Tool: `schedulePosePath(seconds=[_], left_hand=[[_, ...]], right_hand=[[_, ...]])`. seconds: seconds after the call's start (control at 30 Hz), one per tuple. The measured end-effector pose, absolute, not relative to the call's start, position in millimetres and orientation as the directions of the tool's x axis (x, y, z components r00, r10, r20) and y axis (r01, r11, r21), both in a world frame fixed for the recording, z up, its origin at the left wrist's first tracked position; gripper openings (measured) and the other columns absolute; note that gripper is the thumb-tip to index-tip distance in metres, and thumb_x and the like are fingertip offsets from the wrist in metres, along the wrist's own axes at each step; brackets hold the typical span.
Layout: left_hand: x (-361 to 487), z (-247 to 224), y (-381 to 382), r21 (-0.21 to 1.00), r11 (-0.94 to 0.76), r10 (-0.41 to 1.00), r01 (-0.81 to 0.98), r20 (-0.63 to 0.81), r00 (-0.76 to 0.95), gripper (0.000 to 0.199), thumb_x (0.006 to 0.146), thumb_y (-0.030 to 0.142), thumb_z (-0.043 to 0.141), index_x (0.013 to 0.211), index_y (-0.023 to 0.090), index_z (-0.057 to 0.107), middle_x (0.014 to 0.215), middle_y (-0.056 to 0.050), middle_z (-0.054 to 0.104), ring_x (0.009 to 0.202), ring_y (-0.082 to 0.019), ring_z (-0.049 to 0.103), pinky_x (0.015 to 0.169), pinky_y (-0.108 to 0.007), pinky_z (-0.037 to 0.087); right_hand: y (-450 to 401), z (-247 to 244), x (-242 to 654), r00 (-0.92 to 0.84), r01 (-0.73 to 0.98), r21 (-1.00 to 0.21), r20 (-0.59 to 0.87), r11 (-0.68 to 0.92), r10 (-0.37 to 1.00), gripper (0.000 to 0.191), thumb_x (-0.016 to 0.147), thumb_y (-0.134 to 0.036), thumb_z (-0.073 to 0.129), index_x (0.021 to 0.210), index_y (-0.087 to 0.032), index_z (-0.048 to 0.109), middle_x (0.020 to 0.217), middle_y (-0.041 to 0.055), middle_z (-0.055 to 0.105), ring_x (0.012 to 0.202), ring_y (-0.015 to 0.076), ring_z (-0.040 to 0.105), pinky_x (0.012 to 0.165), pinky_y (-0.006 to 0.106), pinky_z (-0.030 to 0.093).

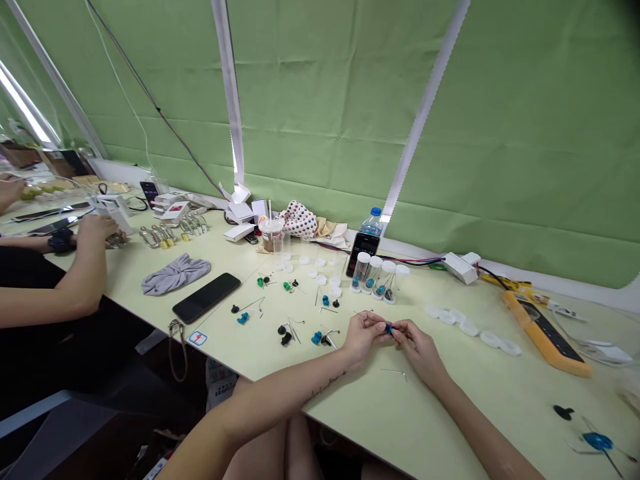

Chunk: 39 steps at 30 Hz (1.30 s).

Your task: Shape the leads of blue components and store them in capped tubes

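While left hand (pixel 363 339) and right hand (pixel 419 348) meet, both pinching a small blue part (pixel 389 329) over the bench (pixel 370 417), bent metal rod (pixel 395 371) lies on near side; capped tubes (pixel 361 272) stand beyond.

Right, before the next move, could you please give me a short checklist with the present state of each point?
1. Blue part held by both the left hand and the right hand: ok.
2. Fine details of that part visible: cannot tell, it is small and partly covered.
3. Bent metal rod lying close to the hands on the table: ok.
4. Lidded clear tubes standing upright: ok.
5. Timer on the propped phone running: cannot tell from one picture.
6. Looped strap kept off the table's edge: not ok, it hangs over.
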State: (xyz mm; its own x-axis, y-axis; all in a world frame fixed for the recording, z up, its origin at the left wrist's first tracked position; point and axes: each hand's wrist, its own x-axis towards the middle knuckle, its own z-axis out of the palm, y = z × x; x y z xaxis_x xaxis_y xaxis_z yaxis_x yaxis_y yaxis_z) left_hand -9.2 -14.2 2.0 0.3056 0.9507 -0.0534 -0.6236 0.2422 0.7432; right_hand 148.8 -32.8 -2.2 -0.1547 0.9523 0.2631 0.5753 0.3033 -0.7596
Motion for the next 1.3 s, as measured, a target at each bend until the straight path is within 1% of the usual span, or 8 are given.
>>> schedulePosePath(seconds=[0.1,0.27,0.5,0.63,0.73,0.87,1.03,1.3], left_hand=[[-9.5,2.8,-14.3,0.741,0.243,0.952,-0.626,-0.059,0.300,0.039,0.056,0.030,0.079,0.078,0.010,0.054,0.079,-0.010,0.065,0.073,-0.019,0.064,0.077,-0.036,0.050],[-10.4,2.8,-13.4,0.744,0.222,0.959,-0.631,-0.049,0.279,0.039,0.056,0.031,0.079,0.079,0.011,0.054,0.078,-0.009,0.065,0.073,-0.017,0.064,0.075,-0.033,0.050],[-10.2,0.2,-11.9,0.739,0.252,0.945,-0.624,-0.051,0.322,0.040,0.056,0.032,0.079,0.079,0.010,0.053,0.079,-0.010,0.066,0.070,-0.019,0.065,0.074,-0.036,0.051],[-10.8,-1.2,-11.4,0.736,0.269,0.936,-0.622,-0.047,0.349,0.040,0.057,0.032,0.078,0.080,0.010,0.052,0.078,-0.010,0.065,0.068,-0.021,0.066,0.073,-0.039,0.053],[-10.7,-0.9,-11.5,0.736,0.273,0.938,-0.620,-0.060,0.342,0.040,0.057,0.030,0.078,0.079,0.010,0.052,0.075,-0.009,0.065,0.067,-0.021,0.065,0.072,-0.040,0.053],[-9.9,0.5,-11.5,0.729,0.272,0.944,-0.628,-0.076,0.322,0.040,0.056,0.029,0.079,0.079,0.011,0.052,0.075,-0.008,0.065,0.069,-0.019,0.065,0.073,-0.037,0.053],[-10.9,1.2,-11.3,0.732,0.253,0.951,-0.633,-0.069,0.300,0.039,0.056,0.029,0.079,0.079,0.010,0.053,0.075,-0.008,0.065,0.069,-0.017,0.064,0.073,-0.034,0.053],[-11.2,-0.4,-12.0,0.730,0.267,0.940,-0.629,-0.052,0.338,0.042,0.056,0.034,0.079,0.078,0.011,0.053,0.077,-0.009,0.066,0.069,-0.020,0.065,0.075,-0.039,0.052]], right_hand=[[-32.8,-2.4,149.2,-0.152,0.550,-0.777,0.268,0.307,0.951,0.028,0.088,-0.046,0.044,0.097,-0.020,0.052,0.080,0.0042,0.064,0.066,0.0172,0.060,0.065,0.032,0.050],[-31.1,-3.2,150.4,-0.156,0.533,-0.763,0.336,0.365,0.929,0.030,0.082,-0.043,0.054,0.101,-0.021,0.051,0.090,0.0066,0.065,0.080,0.0199,0.062,0.073,0.032,0.051],[-31.9,-3.5,150.9,-0.149,0.534,-0.778,0.297,0.329,0.943,0.027,0.085,-0.044,0.049,0.094,-0.020,0.055,0.079,0.0047,0.064,0.066,0.0179,0.060,0.063,0.031,0.051],[-34.7,0.8,148.9,-0.147,0.576,-0.749,0.300,0.328,0.943,0.028,0.086,-0.045,0.047,0.093,-0.020,0.058,0.076,0.0037,0.065,0.062,0.0172,0.059,0.062,0.030,0.049],[-35.8,2.7,147.7,-0.152,0.596,-0.727,0.316,0.342,0.937,0.028,0.086,-0.045,0.046,0.093,-0.021,0.059,0.079,0.0042,0.066,0.064,0.0177,0.060,0.064,0.031,0.049],[-35.2,0.9,148.3,-0.151,0.574,-0.728,0.357,0.375,0.922,0.027,0.086,-0.043,0.048,0.100,-0.021,0.054,0.087,0.0054,0.066,0.074,0.0188,0.063,0.068,0.031,0.051],[-32.6,-2.7,150.2,-0.171,0.556,-0.721,0.387,0.413,0.906,0.028,0.083,-0.043,0.053,0.100,-0.021,0.051,0.089,0.0056,0.065,0.079,0.0190,0.063,0.073,0.032,0.051],[-33.4,-2.9,149.4,-0.141,0.545,-0.767,0.314,0.338,0.939,0.028,0.085,-0.047,0.048,0.095,-0.021,0.052,0.080,0.0052,0.064,0.069,0.0194,0.062,0.063,0.032,0.051]])
